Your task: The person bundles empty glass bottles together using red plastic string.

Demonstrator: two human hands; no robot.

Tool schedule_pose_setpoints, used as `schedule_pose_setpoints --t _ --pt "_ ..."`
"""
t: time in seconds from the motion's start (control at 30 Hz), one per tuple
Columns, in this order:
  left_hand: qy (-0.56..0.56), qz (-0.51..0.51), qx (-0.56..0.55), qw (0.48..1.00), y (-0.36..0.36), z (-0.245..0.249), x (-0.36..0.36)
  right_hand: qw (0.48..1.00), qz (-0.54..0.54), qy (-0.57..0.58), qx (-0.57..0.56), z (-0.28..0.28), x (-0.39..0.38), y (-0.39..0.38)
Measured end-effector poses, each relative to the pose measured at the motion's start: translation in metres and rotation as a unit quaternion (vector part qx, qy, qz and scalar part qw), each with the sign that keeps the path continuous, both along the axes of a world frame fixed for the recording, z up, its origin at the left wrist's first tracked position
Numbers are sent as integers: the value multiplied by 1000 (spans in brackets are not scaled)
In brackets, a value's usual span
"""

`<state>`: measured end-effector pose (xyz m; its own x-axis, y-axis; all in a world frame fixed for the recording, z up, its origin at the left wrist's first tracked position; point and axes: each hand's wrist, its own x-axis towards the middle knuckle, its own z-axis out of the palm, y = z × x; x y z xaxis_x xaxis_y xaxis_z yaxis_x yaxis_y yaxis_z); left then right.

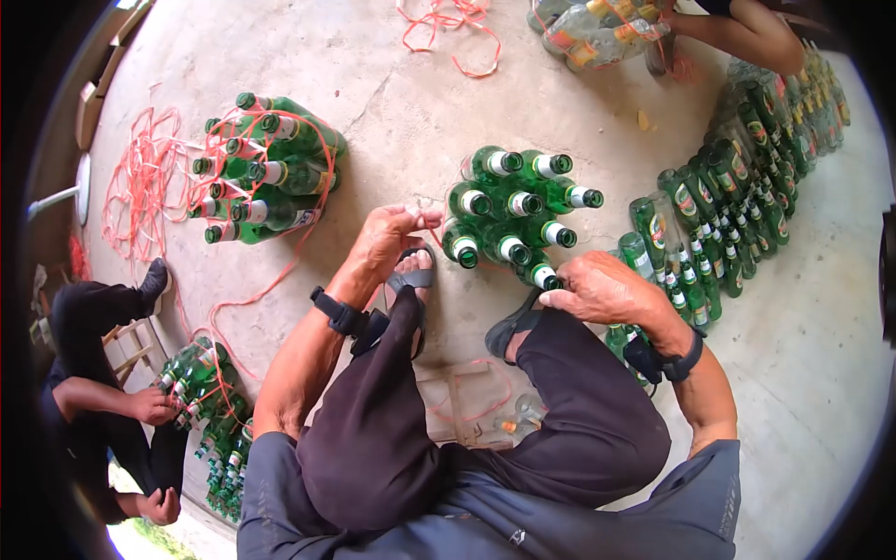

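Observation:
A cluster of several green bottles [518, 210] stands upright on the concrete floor in front of me. At its left side is my left hand [397, 233], its fingers pinched together by a thin reddish string. My right hand [597, 287] is at the cluster's lower right, its fingers closed by the neck of the nearest bottle [541, 273]; whether they grip it or something behind it is hard to see. String passes low around the left side of the cluster.
A string-tied bundle of green bottles [299, 173] lies left, beside tangled red string [140, 187]. Rows of bottles [728, 196] curve along the right. One person's hands [154, 407] are at lower left; another person's arm [737, 37] is at upper right, by clear bottles [593, 33].

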<state>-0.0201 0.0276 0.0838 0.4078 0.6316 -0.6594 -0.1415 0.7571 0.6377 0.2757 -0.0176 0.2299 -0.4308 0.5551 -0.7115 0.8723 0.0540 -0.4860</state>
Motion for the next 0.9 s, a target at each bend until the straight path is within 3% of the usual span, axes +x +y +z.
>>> schedule_pose_setpoints --t 0.07,0.13,0.2,0.27,0.3,0.33,0.4,0.47,0.53,0.57,0.6,0.63,0.67,0.73,0.9 --pt "-13 -8 28 999 -4 10 4 998 -36 54 18 6 -8 1" --pt "2 -34 36 999 -2 9 2 992 -16 -60 109 7 -9 7" --pt "22 -61 36 997 -4 15 -1 988 -4 -79 133 6 -13 8" --pt "17 -118 91 989 -6 27 -1 989 -140 48 1 3 -19 12" --pt "39 -143 64 987 -5 39 -1 990 -114 82 27 -1 -23 13" --pt "39 -142 66 987 -4 44 0 990 -113 81 29 -2 -29 16" --pt "28 -166 101 981 -8 50 -2 952 -251 126 -124 2 -48 21" --pt "21 -179 123 976 -10 52 -2 944 -259 130 -156 -2 -65 24" --pt "13 -192 146 970 -11 52 0 898 -343 167 -218 -19 -80 19" --pt "-7 -199 212 957 -12 52 3 899 -343 165 -217 -22 -87 18" --pt "-27 -204 276 939 -12 53 7 865 -394 152 -269 -25 -94 18" --pt "-27 -215 270 938 -10 57 9 826 -443 139 -319 -27 -96 17" --pt "-28 -214 270 938 -9 60 11 826 -443 138 -318 -33 -93 14" --pt "-19 -220 316 923 -11 63 12 682 -560 238 -406 -38 -89 12" --pt "39 -289 383 876 -15 69 10 669 -590 229 -390 -46 -88 10"
